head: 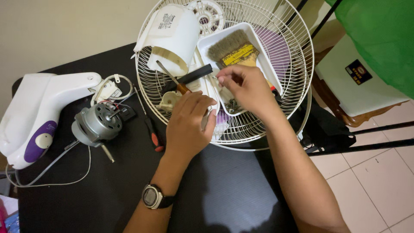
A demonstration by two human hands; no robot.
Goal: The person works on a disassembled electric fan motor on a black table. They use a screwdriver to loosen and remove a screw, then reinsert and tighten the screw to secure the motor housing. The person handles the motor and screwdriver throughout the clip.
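While the motor point(97, 124) lies bare, the left hand point(187, 129) grips a screwdriver point(172, 80); right hand point(248, 86) fingers pinch something tiny over the tray point(206, 43). Fan's apart, not rebuilt.

Labels and a watch face

A white rectangular label point(165, 20) sits on the white housing; a black-and-yellow sticker point(358, 71) on the white box at right; a grey watch screen point(150, 196) on the left wrist.
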